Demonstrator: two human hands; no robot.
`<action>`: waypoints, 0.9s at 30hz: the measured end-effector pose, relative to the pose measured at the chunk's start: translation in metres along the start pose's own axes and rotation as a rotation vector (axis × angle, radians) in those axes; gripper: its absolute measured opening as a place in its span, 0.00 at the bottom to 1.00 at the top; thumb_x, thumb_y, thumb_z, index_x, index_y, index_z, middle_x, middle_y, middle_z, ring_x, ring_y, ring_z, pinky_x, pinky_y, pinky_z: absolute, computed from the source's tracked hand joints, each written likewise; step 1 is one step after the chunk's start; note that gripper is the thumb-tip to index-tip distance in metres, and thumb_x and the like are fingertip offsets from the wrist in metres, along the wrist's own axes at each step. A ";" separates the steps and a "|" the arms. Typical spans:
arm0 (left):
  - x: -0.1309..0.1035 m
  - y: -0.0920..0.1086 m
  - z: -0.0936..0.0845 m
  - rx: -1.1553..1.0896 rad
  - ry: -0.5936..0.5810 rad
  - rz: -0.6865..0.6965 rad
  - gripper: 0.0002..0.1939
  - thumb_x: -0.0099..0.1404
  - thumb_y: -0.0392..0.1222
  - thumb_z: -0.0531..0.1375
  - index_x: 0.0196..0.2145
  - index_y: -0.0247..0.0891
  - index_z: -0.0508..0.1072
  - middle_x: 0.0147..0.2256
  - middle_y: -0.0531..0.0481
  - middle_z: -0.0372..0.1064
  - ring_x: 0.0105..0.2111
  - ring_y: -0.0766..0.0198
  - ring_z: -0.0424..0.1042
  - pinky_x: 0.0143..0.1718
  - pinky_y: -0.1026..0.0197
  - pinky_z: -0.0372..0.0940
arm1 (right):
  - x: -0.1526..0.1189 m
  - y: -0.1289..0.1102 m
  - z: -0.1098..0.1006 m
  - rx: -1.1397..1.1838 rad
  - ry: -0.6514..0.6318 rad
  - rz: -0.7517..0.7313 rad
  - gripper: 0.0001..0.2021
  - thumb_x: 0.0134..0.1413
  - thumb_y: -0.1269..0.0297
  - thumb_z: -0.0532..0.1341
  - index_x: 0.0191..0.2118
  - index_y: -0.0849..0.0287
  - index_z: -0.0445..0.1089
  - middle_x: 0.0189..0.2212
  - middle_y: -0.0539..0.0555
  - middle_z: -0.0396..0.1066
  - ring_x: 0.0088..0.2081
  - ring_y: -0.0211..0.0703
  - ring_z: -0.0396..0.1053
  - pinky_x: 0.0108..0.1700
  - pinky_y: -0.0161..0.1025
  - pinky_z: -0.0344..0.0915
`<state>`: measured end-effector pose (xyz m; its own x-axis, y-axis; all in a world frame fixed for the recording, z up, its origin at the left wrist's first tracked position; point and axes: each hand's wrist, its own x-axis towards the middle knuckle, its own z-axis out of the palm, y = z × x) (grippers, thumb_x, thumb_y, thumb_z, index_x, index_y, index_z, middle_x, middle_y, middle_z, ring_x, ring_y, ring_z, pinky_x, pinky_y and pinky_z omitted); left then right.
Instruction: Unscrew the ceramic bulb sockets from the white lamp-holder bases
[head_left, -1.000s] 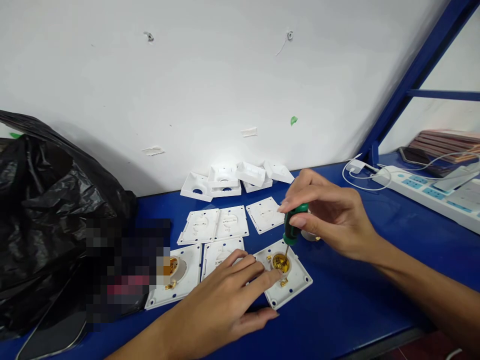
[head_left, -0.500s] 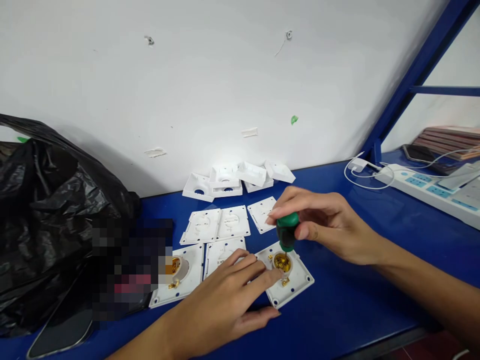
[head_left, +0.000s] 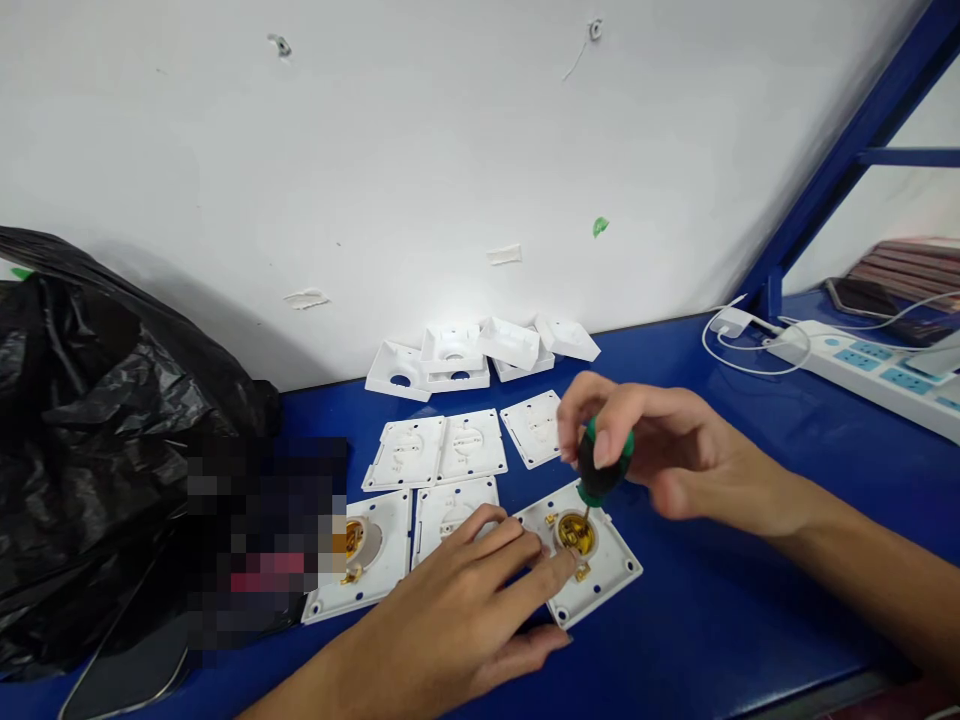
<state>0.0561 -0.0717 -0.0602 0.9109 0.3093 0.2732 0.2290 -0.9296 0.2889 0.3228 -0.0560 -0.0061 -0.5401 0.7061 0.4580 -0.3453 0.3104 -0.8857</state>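
My right hand [head_left: 660, 450] grips a stubby green-and-black screwdriver [head_left: 602, 468], its fingers curled over the handle and the thumb held off it. The shaft points down, tilted, into the brass-lined socket of a white square lamp holder [head_left: 611, 575]. My left hand [head_left: 480, 590] steadies this lamp holder, index finger on the socket rim and thumb by the near edge. Just beyond my left hand lies a white plate [head_left: 457, 493], partly covered by it. Another lamp holder [head_left: 390, 560] with a brass socket sits to the left, partly behind a blurred patch.
Several white plates [head_left: 405, 450] lie behind, and white box-shaped covers [head_left: 454, 347] are piled against the wall. A black plastic bag [head_left: 135, 380] fills the left side, a phone [head_left: 127, 650] below it. At right are a power strip [head_left: 885, 365] and white cables [head_left: 750, 368].
The right-hand thumb has come off the screwdriver handle and the fingers have shifted over it. The handle leans more to the right. The left hand stays on the lamp holder; the view has shifted slightly.
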 end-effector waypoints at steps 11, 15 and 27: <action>0.001 -0.001 -0.002 0.083 0.008 0.085 0.07 0.80 0.43 0.59 0.46 0.38 0.73 0.43 0.46 0.73 0.43 0.56 0.73 0.52 0.53 0.65 | -0.003 -0.001 0.007 -0.020 0.055 0.009 0.07 0.66 0.64 0.70 0.48 0.51 0.80 0.46 0.50 0.72 0.47 0.34 0.69 0.49 0.29 0.67; 0.000 0.000 0.000 0.063 0.009 0.055 0.06 0.79 0.43 0.61 0.45 0.37 0.72 0.43 0.47 0.73 0.43 0.56 0.72 0.53 0.53 0.65 | -0.003 -0.001 0.008 -0.048 -0.085 0.082 0.13 0.77 0.61 0.58 0.58 0.48 0.76 0.52 0.55 0.75 0.56 0.42 0.71 0.57 0.41 0.68; -0.001 0.003 -0.001 0.067 -0.007 0.016 0.08 0.79 0.45 0.62 0.45 0.38 0.73 0.43 0.46 0.73 0.44 0.55 0.72 0.51 0.53 0.68 | -0.001 -0.002 0.006 -0.231 0.106 0.015 0.12 0.70 0.58 0.66 0.56 0.47 0.79 0.47 0.52 0.74 0.41 0.37 0.70 0.41 0.35 0.70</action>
<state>0.0558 -0.0741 -0.0584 0.9171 0.2926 0.2706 0.2362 -0.9459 0.2225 0.3199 -0.0611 -0.0041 -0.4559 0.7706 0.4453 -0.1473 0.4281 -0.8917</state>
